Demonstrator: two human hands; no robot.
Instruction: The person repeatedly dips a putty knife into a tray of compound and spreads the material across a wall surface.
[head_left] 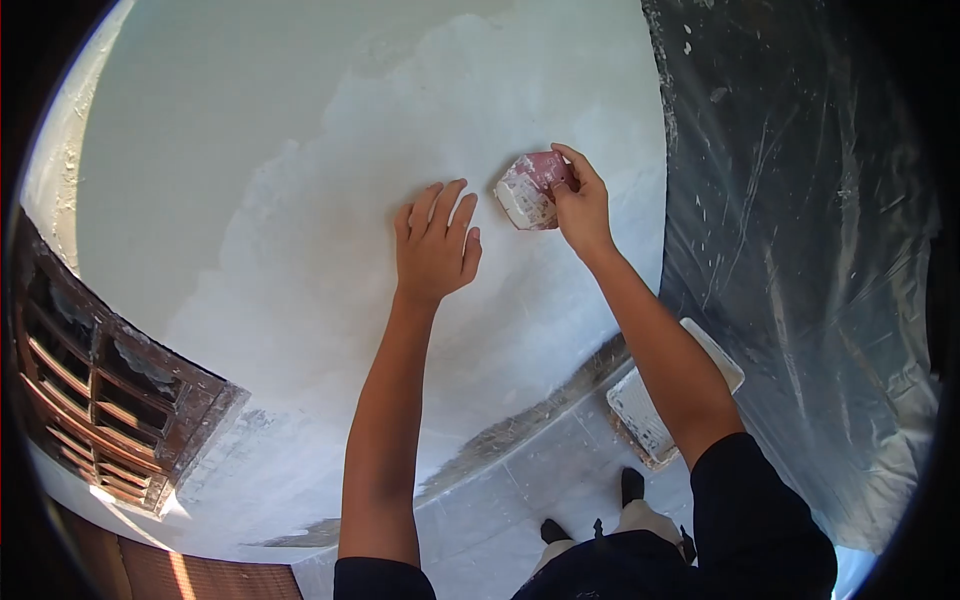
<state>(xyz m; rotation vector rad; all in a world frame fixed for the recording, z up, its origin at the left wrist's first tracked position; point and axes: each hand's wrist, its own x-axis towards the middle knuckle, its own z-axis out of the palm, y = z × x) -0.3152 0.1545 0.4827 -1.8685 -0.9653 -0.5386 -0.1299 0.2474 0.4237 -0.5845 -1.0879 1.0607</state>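
My right hand grips a flat pink putty scraper between thumb and fingers. White filler is caked over much of the scraper's left and lower part. The scraper is against the pale wall or very near it; the exact contact cannot be made out. To its left, my left hand is spread with fingers apart, resting on or close to the same wall, and it holds nothing. Whitish patches of filler cover the wall's middle around both hands.
Dark plastic sheeting hangs along the right. A white tray with smears in it stands on the tiled floor by the wall's foot, partly behind my right arm. A brown wooden window frame is at the left.
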